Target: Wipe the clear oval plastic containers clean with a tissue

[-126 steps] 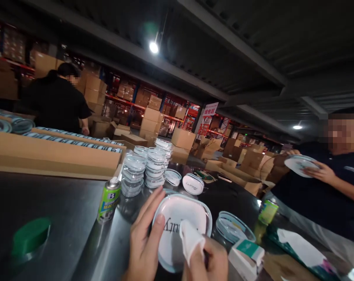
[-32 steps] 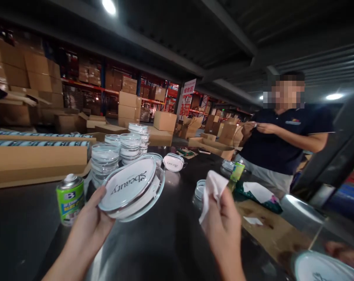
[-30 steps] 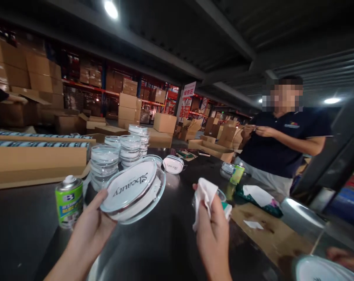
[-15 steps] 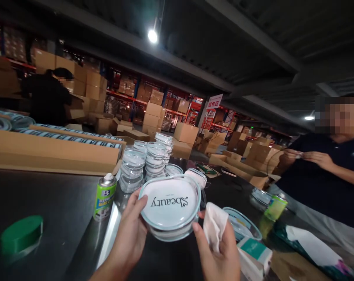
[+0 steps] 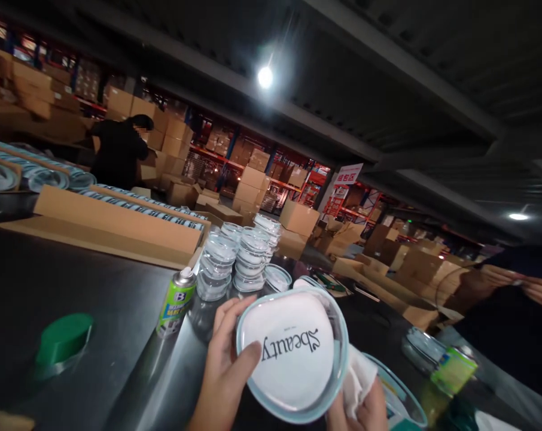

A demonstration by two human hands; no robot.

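Observation:
A clear case with a pale blue rim and a white panel lettered "beauty" (image 5: 293, 353) is tilted toward me. My left hand (image 5: 230, 365) grips its left side, thumb over the front. At the lower right, my right hand (image 5: 361, 407) is closed around a white cloth (image 5: 358, 377) beside the case's edge; its fingers are partly hidden behind the case. Left of my hands stands a green spray can (image 5: 176, 302). A round green lid (image 5: 64, 338) lies farther left on the dark table (image 5: 118, 287).
Several clear cases are stacked (image 5: 217, 263) behind my hands. A long cardboard box (image 5: 122, 224) filled with cases lies at the left. Another spray can (image 5: 454, 368) stands at the right, near a co-worker's hands (image 5: 517, 281). Another person (image 5: 121, 149) bends among cartons in the background.
The case has moved right and nearer and is tilted more upright toward me. My right hand with the cloth has gone to its lower right edge. The view has shifted left.

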